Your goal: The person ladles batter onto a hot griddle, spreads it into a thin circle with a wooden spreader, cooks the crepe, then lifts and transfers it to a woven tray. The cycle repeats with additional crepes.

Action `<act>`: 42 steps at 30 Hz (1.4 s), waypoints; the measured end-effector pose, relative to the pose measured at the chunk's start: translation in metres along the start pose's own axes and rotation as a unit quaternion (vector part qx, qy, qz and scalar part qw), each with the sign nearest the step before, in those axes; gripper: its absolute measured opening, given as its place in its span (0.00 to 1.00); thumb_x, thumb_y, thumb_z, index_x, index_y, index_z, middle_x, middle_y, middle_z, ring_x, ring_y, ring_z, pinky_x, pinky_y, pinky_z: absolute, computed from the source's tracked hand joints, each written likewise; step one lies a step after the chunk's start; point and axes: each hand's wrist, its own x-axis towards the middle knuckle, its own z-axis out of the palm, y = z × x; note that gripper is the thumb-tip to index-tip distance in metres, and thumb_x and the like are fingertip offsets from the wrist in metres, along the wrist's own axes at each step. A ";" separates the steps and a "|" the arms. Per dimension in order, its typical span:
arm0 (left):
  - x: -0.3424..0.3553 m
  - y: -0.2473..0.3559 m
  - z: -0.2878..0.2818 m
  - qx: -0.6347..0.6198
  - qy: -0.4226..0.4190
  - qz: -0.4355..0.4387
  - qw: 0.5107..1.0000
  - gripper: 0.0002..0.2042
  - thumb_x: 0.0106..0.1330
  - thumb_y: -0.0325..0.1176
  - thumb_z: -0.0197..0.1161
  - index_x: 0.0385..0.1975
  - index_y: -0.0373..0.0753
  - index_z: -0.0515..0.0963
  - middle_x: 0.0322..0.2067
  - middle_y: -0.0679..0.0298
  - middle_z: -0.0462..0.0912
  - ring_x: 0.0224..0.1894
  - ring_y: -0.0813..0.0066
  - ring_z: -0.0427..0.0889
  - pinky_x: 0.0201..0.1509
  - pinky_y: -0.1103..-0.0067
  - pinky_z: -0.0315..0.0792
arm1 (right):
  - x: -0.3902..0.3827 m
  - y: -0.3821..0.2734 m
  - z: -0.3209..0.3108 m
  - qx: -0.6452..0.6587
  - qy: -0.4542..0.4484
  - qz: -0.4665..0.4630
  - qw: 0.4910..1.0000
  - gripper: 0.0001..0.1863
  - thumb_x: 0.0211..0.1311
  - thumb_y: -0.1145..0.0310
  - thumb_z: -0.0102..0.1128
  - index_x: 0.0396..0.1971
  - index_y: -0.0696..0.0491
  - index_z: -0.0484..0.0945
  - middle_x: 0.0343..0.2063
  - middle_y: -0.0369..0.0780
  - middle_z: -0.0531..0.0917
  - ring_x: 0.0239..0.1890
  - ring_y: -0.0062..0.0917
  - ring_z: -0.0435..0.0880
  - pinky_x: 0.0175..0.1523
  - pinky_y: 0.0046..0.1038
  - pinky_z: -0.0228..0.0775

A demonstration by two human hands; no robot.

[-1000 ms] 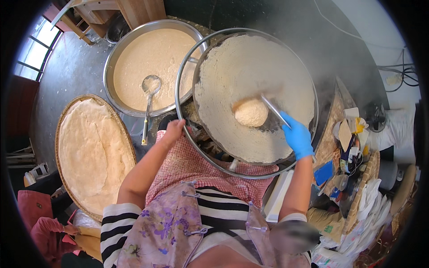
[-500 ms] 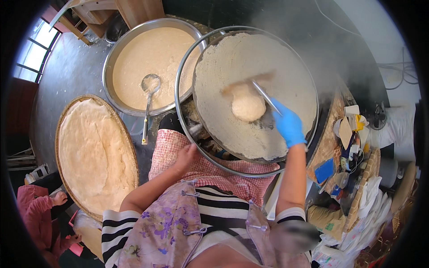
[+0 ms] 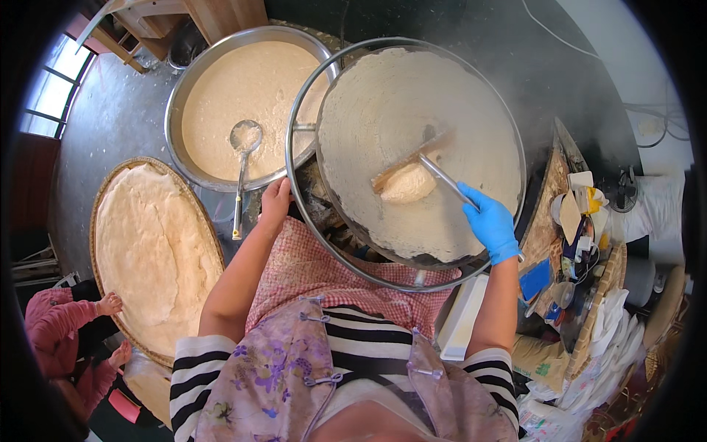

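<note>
My right hand (image 3: 492, 223), in a blue glove, is closed round the handle of a T-shaped batter spreader (image 3: 447, 179). The spreader's wooden blade rests against a soft lump of batter (image 3: 409, 184) on the round griddle (image 3: 368, 103), whose surface carries a thin pale coat. A metal ring (image 3: 290, 151) runs round the griddle. Bare, my left hand (image 3: 275, 202) is closed at the ring's left side, its fingertips partly hidden. Just beyond it stands a wide metal basin (image 3: 174, 125) of batter, with a ladle (image 3: 242, 184) lying across its near rim.
Left of me, a large oval woven tray (image 3: 99, 243) holds a pile of thin pale sheets. A co-worker's hands (image 3: 110, 303) are at its edge. On my right is a cluttered board (image 3: 541, 250) beside plastic bags (image 3: 607, 346). Steam drifts behind the griddle.
My left hand has moved forward along the ring, whose spokes have shifted clockwise. The spreader's blade has turned and now covers the lump's far side. My right hand is slightly farther right.
</note>
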 end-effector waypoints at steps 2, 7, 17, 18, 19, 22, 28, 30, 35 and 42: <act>-0.013 0.002 0.001 -0.009 0.005 0.002 1.000 0.12 0.67 0.38 0.49 0.31 0.35 0.74 0.29 0.68 0.77 0.27 0.82 0.74 0.31 0.86 0.68 | 0.016 -0.008 0.003 0.031 0.017 -0.014 0.999 0.18 0.56 0.62 0.55 0.49 0.35 0.75 0.37 0.43 0.81 0.37 0.36 0.80 0.44 0.31 0.71; -0.055 -0.012 -0.005 -0.026 -0.005 -0.078 0.997 0.17 0.67 0.38 0.50 0.50 0.34 0.69 0.34 0.65 0.77 0.31 0.82 0.76 0.34 0.86 0.69 | 0.068 -0.030 0.023 0.060 -0.040 -0.107 0.992 0.18 0.57 0.61 0.54 0.49 0.41 0.75 0.40 0.42 0.80 0.41 0.33 0.80 0.47 0.29 0.70; -0.093 -0.025 -0.013 -0.038 -0.008 -0.150 0.988 0.17 0.68 0.38 0.49 0.54 0.39 0.66 0.41 0.63 0.77 0.34 0.78 0.79 0.35 0.84 0.69 | 0.107 0.005 -0.012 0.052 -0.082 -0.132 0.986 0.17 0.57 0.67 0.54 0.48 0.46 0.76 0.43 0.41 0.80 0.42 0.31 0.80 0.50 0.28 0.69; -0.093 -0.024 -0.011 -0.036 -0.008 -0.154 0.987 0.17 0.68 0.38 0.49 0.54 0.39 0.66 0.41 0.63 0.77 0.34 0.79 0.79 0.34 0.84 0.69 | 0.116 0.009 -0.014 0.028 -0.083 -0.126 0.988 0.17 0.57 0.68 0.54 0.48 0.46 0.76 0.43 0.41 0.80 0.42 0.31 0.80 0.50 0.28 0.69; -0.092 -0.024 -0.009 -0.033 -0.008 -0.157 0.987 0.17 0.68 0.38 0.49 0.54 0.39 0.66 0.41 0.64 0.77 0.34 0.79 0.78 0.34 0.85 0.69 | 0.129 0.013 -0.018 0.004 -0.084 -0.117 0.990 0.17 0.57 0.69 0.54 0.48 0.46 0.76 0.43 0.41 0.80 0.42 0.30 0.80 0.50 0.27 0.69; -0.089 -0.021 -0.004 -0.020 -0.014 -0.152 0.988 0.17 0.68 0.37 0.49 0.54 0.38 0.66 0.41 0.64 0.78 0.33 0.81 0.78 0.33 0.87 0.68 | 0.164 0.026 -0.026 -0.004 -0.068 -0.109 0.992 0.16 0.57 0.70 0.53 0.47 0.47 0.77 0.43 0.40 0.80 0.43 0.29 0.79 0.51 0.27 0.68; -0.089 -0.018 -0.003 -0.040 -0.019 -0.149 0.988 0.17 0.66 0.33 0.51 0.53 0.33 0.66 0.41 0.63 0.77 0.32 0.82 0.77 0.32 0.89 0.68 | 0.199 0.064 -0.050 0.007 -0.056 -0.125 0.991 0.17 0.55 0.71 0.52 0.46 0.47 0.77 0.42 0.40 0.80 0.43 0.28 0.79 0.49 0.28 0.69; -0.090 -0.020 -0.003 -0.033 -0.011 -0.159 0.987 0.16 0.67 0.34 0.49 0.53 0.37 0.67 0.41 0.65 0.78 0.32 0.83 0.78 0.32 0.88 0.67 | 0.201 0.083 -0.058 -0.033 -0.040 -0.107 0.993 0.17 0.55 0.71 0.52 0.46 0.47 0.77 0.42 0.40 0.80 0.44 0.28 0.78 0.50 0.27 0.68; -0.093 -0.024 -0.006 -0.026 -0.050 -0.154 0.986 0.15 0.67 0.34 0.50 0.52 0.37 0.68 0.39 0.66 0.77 0.33 0.82 0.77 0.32 0.88 0.68 | 0.168 0.122 -0.062 -0.037 -0.029 0.013 0.999 0.18 0.55 0.70 0.54 0.47 0.47 0.77 0.37 0.40 0.81 0.38 0.25 0.80 0.47 0.26 0.70; -0.101 -0.023 -0.002 -0.011 -0.111 -0.185 0.976 0.16 0.66 0.37 0.51 0.51 0.37 0.69 0.37 0.65 0.77 0.32 0.81 0.77 0.34 0.87 0.69 | 0.028 0.068 -0.005 0.222 -0.062 0.143 0.963 0.24 0.60 0.67 0.52 0.57 0.51 0.66 0.20 0.41 0.78 0.18 0.21 0.75 0.22 0.25 0.70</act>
